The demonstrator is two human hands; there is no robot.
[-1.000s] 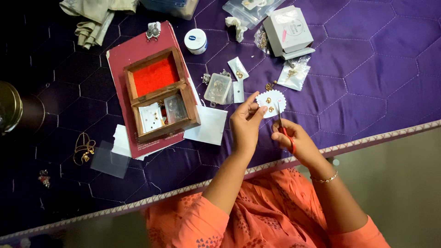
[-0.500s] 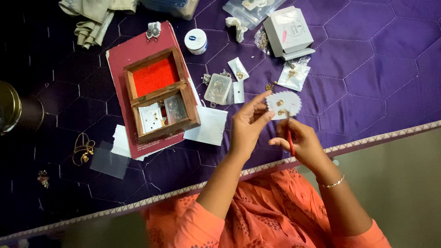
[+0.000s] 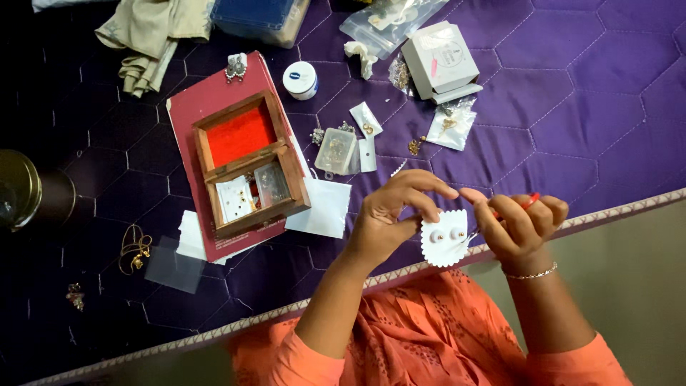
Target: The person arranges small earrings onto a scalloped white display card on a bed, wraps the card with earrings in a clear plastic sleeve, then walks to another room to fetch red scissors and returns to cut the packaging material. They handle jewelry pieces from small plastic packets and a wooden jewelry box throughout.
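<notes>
My left hand (image 3: pixel 389 218) pinches the upper left edge of a small white scalloped earring card (image 3: pixel 444 239), thumb beneath and fingers curled over the top. Two round pearl-like studs (image 3: pixel 446 234) sit side by side on the card. My right hand (image 3: pixel 518 225) is closed around a thin red stick-like tool (image 3: pixel 527 202), its forefinger reaching toward the card's right edge; I cannot tell whether it touches. The card hangs between both hands, above the near border of the purple quilted bedspread (image 3: pixel 607 107).

At ten o'clock from my hands stands an open wooden box (image 3: pixel 250 164) with a red-lined compartment, resting on a dark red flat case (image 3: pixel 196 114); small packets lie in its lower half. Just beside the box at its right lies a white paper sheet (image 3: pixel 325 209). At twelve o'clock are a clear plastic case (image 3: pixel 336 150), small jewellery sachets (image 3: pixel 450 125), a white cardboard box (image 3: pixel 439 61) and a round white jar (image 3: pixel 300 78). Far at nine o'clock lies a gold chain (image 3: pixel 134 246).
</notes>
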